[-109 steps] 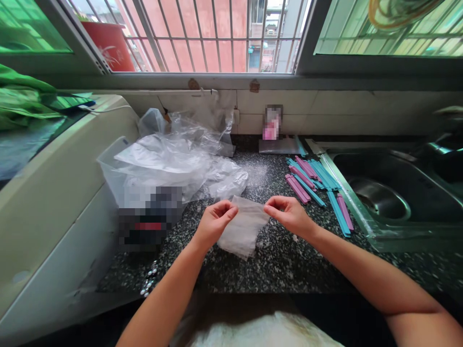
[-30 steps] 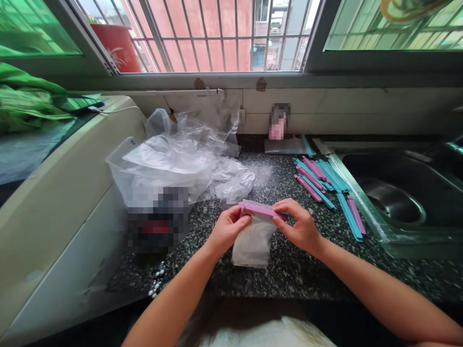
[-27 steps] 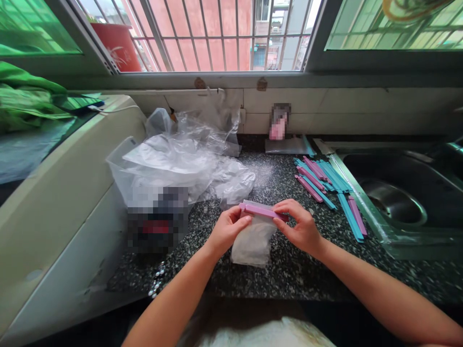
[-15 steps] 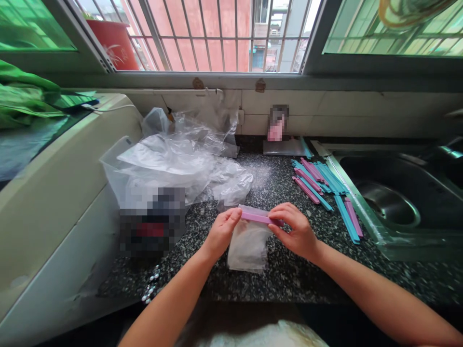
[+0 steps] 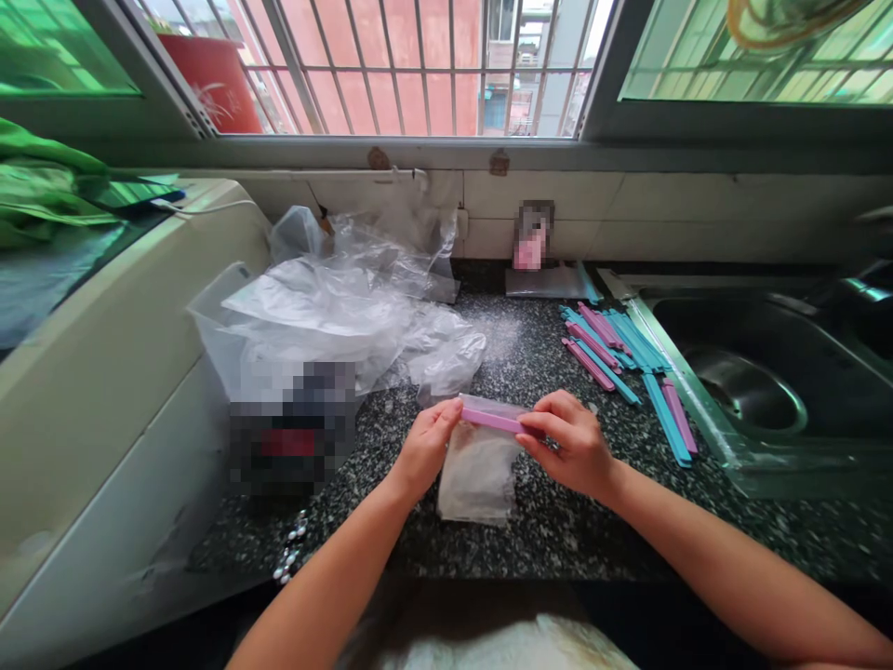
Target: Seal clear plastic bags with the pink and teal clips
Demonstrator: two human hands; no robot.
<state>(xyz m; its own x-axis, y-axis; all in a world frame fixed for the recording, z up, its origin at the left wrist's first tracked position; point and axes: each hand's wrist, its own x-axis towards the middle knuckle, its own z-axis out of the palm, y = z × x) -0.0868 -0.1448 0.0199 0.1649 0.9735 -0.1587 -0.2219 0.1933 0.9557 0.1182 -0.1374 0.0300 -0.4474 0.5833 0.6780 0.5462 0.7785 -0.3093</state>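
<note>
A pink bag-sealing clip (image 5: 492, 420) lies across the upper part of a small clear plastic bag (image 5: 478, 475), whose top edge sticks out above it. My left hand (image 5: 431, 442) pinches the clip's left end between thumb and fingers. At the right end, my right hand (image 5: 568, 439) grips the clip with its thumb below and fingers above. The bag hangs down below the clip, just over the speckled counter (image 5: 558, 535). Whether the clip is fully fastened I cannot tell.
Pink and blue sealing clips (image 5: 614, 344) lie in a loose pile on the right, beside the metal sink (image 5: 739, 391). Crumpled clear plastic bags (image 5: 335, 307) cover the back left. A flat clear packet (image 5: 540, 283) lies near the tiled wall. A blurred-out dark item (image 5: 293, 442) sits front left.
Almost nothing differs. The view has shifted slightly, and both hands keep their hold on the pink clip and bag.
</note>
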